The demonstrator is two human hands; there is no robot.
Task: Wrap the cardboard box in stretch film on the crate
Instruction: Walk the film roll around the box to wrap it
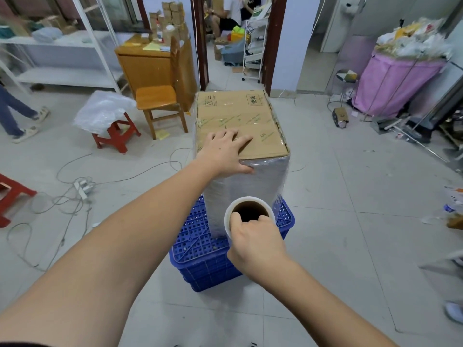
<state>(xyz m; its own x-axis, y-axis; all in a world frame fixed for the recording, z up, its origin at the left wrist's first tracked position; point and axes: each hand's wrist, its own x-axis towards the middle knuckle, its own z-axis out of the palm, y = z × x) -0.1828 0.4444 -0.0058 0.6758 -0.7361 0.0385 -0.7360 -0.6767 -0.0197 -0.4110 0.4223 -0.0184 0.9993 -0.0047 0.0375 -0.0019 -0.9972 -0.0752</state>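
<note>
A tall cardboard box (238,113) stands upright on an upturned blue plastic crate (200,256) in the middle of the floor. Shiny stretch film (248,186) covers its near side face, while its taped top is bare cardboard. My left hand (225,151) lies flat on the near left corner of the top, fingers spread, thumb against the near edge. My right hand (253,236) grips the roll of stretch film (250,209) in front of the box, fingers hooked into the open cardboard core. The roll sits close to the wrapped face, above the crate.
A wooden chair (160,106) and desk (150,63) stand left of the box, with a red stool (117,136) carrying a plastic bag. Cables and a power strip (82,189) lie on the floor at left. A person's legs (15,116) are at far left. A pink bin (395,83) stands at right.
</note>
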